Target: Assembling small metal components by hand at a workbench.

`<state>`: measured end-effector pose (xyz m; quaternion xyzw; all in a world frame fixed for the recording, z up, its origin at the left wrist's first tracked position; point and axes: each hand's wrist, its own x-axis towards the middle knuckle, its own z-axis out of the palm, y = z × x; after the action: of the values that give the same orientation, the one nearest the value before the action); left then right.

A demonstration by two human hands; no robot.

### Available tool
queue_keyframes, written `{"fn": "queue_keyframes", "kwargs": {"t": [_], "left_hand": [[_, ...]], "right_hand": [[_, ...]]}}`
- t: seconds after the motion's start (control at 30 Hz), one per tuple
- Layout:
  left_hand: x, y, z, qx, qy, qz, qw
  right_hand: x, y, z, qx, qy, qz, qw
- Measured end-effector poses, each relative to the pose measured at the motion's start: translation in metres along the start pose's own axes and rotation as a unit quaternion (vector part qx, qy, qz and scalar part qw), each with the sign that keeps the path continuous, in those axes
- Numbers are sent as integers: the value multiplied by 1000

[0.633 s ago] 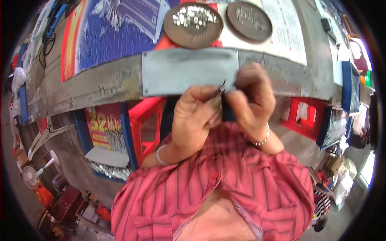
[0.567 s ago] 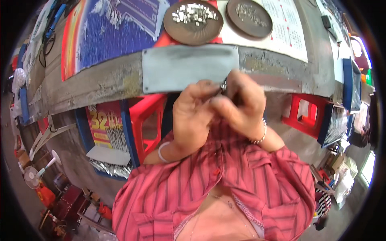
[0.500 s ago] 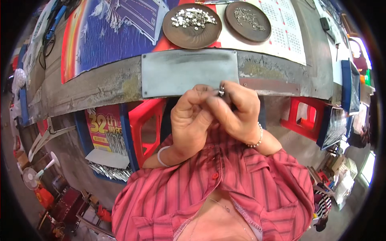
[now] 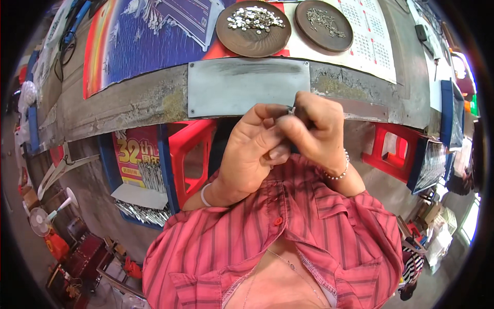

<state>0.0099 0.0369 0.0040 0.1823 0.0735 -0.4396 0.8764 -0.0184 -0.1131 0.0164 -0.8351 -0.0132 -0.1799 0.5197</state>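
Currently both hands meet just off the worktop's near edge, by the right corner of a pale plate (image 4: 247, 87) screwed along that edge of the worktop (image 4: 139, 100). Between their fingertips is a small metal part (image 4: 291, 110), its tip poking up. The right hand (image 4: 321, 129) has its grip pinched on it with thumb and bent forefinger; the left hand (image 4: 252, 147) grasps it too, its thumb tip partly hidden. Beyond the plate, toward the far edge, a brown dish (image 4: 252, 47) carries shiny silvery pieces; just right, a second dish (image 4: 337, 44) bears thin metal bits.
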Motion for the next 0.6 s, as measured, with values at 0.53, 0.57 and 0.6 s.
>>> {"fn": "queue_keyframes", "kwargs": {"t": [0.53, 0.57, 0.6], "left_hand": [[38, 52, 8, 454, 41, 9, 890], [44, 56, 10, 546, 12, 39, 837], [51, 60, 11, 630, -18, 70, 773]], "right_hand": [[-25, 74, -60, -32, 218, 29, 975], [-24, 74, -60, -52, 211, 16, 976], [-23, 73, -60, -71, 203, 3, 977]]}}
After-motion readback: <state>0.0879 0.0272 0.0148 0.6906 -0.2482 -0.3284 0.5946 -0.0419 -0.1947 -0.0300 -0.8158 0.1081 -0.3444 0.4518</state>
